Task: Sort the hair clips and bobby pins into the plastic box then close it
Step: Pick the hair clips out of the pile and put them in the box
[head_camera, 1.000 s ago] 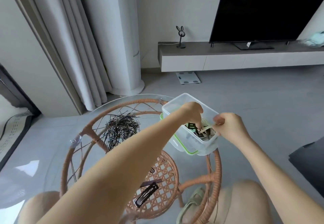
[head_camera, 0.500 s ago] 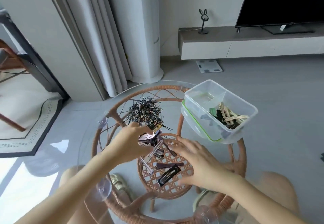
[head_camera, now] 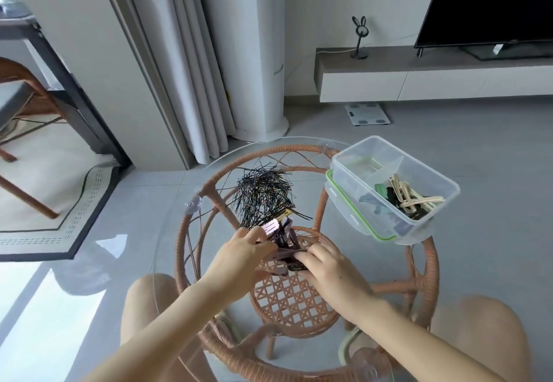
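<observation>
Drawn together, left hand [head_camera: 239, 257] and right hand [head_camera: 332, 272] both grip hair clips [head_camera: 282, 239].

The left hand [head_camera: 242, 257] and right hand [head_camera: 332, 268] cover most of a dark bunch of hair clips [head_camera: 282, 239], so their number is unclear. A television [head_camera: 493, 1] runs off the top right corner.

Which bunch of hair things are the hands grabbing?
The purple and pink clips between the left hand and right hand. The black bobby pins lie behind, the beige clips sit in the box.
</observation>
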Demonstrator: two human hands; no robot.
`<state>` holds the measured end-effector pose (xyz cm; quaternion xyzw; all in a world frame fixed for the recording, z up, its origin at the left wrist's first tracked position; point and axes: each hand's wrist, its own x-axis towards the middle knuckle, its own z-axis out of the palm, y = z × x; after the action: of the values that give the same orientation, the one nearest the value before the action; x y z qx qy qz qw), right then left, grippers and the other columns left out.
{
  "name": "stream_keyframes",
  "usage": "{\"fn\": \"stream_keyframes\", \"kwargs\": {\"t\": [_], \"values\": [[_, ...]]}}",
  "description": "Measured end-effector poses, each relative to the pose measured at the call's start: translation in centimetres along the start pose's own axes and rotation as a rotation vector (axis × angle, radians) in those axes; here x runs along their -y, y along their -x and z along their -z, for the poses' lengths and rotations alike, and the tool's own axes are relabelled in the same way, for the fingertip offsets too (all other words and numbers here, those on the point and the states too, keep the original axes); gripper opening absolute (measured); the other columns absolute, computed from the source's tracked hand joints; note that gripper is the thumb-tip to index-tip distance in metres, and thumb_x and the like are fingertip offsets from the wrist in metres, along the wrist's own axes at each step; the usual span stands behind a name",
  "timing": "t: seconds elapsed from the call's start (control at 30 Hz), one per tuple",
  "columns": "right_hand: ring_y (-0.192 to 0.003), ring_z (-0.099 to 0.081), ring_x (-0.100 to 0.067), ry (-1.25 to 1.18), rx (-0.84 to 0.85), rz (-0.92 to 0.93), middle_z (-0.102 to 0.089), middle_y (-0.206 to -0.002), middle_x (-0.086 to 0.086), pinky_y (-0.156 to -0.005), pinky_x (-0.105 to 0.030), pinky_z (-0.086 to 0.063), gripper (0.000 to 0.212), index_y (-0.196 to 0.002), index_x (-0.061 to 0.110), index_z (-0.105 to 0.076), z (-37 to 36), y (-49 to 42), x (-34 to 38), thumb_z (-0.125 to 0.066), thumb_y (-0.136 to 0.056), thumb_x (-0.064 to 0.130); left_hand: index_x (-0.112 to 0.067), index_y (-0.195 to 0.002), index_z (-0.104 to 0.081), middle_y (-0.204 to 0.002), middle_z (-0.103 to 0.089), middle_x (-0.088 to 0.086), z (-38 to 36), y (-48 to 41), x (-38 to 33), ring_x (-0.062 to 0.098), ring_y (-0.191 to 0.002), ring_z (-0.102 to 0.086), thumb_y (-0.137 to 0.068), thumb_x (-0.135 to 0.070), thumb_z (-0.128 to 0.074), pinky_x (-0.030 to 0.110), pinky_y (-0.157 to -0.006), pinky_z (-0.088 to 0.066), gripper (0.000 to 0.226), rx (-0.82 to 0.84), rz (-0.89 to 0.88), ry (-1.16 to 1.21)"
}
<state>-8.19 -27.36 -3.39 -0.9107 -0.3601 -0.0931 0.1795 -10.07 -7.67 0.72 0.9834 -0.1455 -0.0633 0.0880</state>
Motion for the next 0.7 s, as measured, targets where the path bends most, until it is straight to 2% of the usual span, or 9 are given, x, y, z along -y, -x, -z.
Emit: {"fn": "stream_keyframes", "kwargs": {"t": [0.2,0.23,0.3,0.37,0.4,0.47,0.53,0.63,0.7], "values": [[-0.073,-0.066,-0.015,0.061,-0.047,0.008,-0.068,-0.077,0.0,-0.069,-0.021,-0.057,0.037,-0.084,0.008,-0.069,0.5,1.7,-1.3,-0.088,-0.053,0.004,-0.016,-0.117,-0.06,-0.117,-0.056,0.0,-0.8,0.1,0.1,0.017,-0.108,-0.052,-0.087,-0.031,-0.059,0.029,-0.093,-0.049,0.033,-0.031,-0.052,-0.006],[-0.072,-0.067,-0.014,0.047,-0.053,-0.012,-0.069,-0.077,0.0,-0.07,-0.021,-0.056,0.036,-0.084,0.008,-0.07,1.0,2.0,-1.4,-0.088,-0.052,0.005,-0.014,-0.111,-0.063,-0.11,-0.059,0.0,-1.0,0.1,0.1,0.017,-0.102,-0.055,-0.084,-0.029,-0.065,0.026,-0.088,-0.052,0.03,-0.011,-0.061,-0.035],[-0.071,-0.068,-0.013,-0.018,-0.056,-0.078,-0.071,-0.078,0.001,-0.07,-0.025,-0.058,0.031,-0.085,0.008,-0.07,2.1,2.6,-1.7,-0.085,-0.057,0.007,-0.016,-0.086,-0.069,-0.083,-0.062,-0.003,-1.3,-0.1,0.1,0.012,-0.074,-0.059,-0.065,-0.023,-0.083,0.02,-0.062,-0.056,0.026,0.029,-0.088,-0.145],[-0.072,-0.066,-0.011,-0.099,-0.067,-0.164,-0.07,-0.08,0.001,-0.067,-0.027,-0.058,0.025,-0.089,0.009,-0.07,3.4,3.1,-2.0,-0.08,-0.067,0.006,-0.015,-0.07,-0.066,-0.066,-0.058,-0.003,-1.3,-0.4,-0.1,0.011,-0.057,-0.055,-0.05,-0.015,-0.088,0.019,-0.043,-0.051,0.03,0.02,-0.095,-0.241],[-0.072,-0.064,-0.008,-0.12,-0.088,-0.203,-0.071,-0.081,0.001,-0.068,-0.023,-0.056,0.023,-0.091,0.008,-0.07,4.2,3.3,-2.2,-0.078,-0.069,0.006,-0.011,-0.073,-0.067,-0.068,-0.059,0.0,-1.4,-0.6,-0.4,0.013,-0.059,-0.056,-0.056,-0.012,-0.085,0.021,-0.046,-0.052,0.025,0.022,-0.115,-0.269],[-0.07,-0.06,-0.007,-0.119,-0.157,-0.263,-0.071,-0.079,-0.001,-0.072,-0.012,-0.048,0.023,-0.09,0.006,-0.07,6.2,3.4,-2.7,-0.079,-0.069,0.005,-0.001,-0.102,-0.061,-0.094,-0.061,0.009,-0.9,-0.6,-1.1,0.021,-0.084,-0.056,-0.085,-0.006,-0.058,0.027,-0.072,-0.055,0.017,0.108,-0.105,-0.268],[-0.065,-0.061,-0.012,-0.074,-0.264,-0.312,-0.072,-0.077,-0.004,-0.071,-0.013,-0.044,0.022,-0.088,0.003,-0.071,8.6,3.1,-3.6,-0.079,-0.068,0.004,0.0,-0.121,-0.048,-0.112,-0.054,0.013,-1.3,-0.6,-1.2,0.024,-0.099,-0.048,-0.095,0.0,-0.034,0.031,-0.088,-0.047,0.03,0.13,-0.12,-0.284],[-0.064,-0.065,-0.026,0.054,-0.382,-0.419,-0.072,-0.078,-0.009,-0.063,-0.027,-0.041,0.019,-0.088,0.003,-0.071,12.1,2.2,-6.3,-0.077,-0.072,0.009,-0.003,-0.121,-0.05,-0.113,-0.056,0.009,-0.5,-1.2,-1.7,0.018,-0.092,-0.048,-0.096,-0.003,-0.036,0.025,-0.084,-0.045,0.029,0.203,-0.074,-0.254],[-0.068,-0.066,-0.032,0.162,-0.362,-0.501,-0.073,-0.081,-0.013,-0.062,-0.029,-0.04,0.017,-0.09,0.004,-0.071,13.7,1.3,-8.6,-0.075,-0.074,0.009,-0.005,-0.112,-0.057,-0.1,-0.057,0.005,0.2,-1.5,-1.8,0.013,-0.082,-0.045,-0.093,-0.004,-0.042,0.016,-0.068,-0.042,0.024,0.248,-0.014,-0.177]]}}
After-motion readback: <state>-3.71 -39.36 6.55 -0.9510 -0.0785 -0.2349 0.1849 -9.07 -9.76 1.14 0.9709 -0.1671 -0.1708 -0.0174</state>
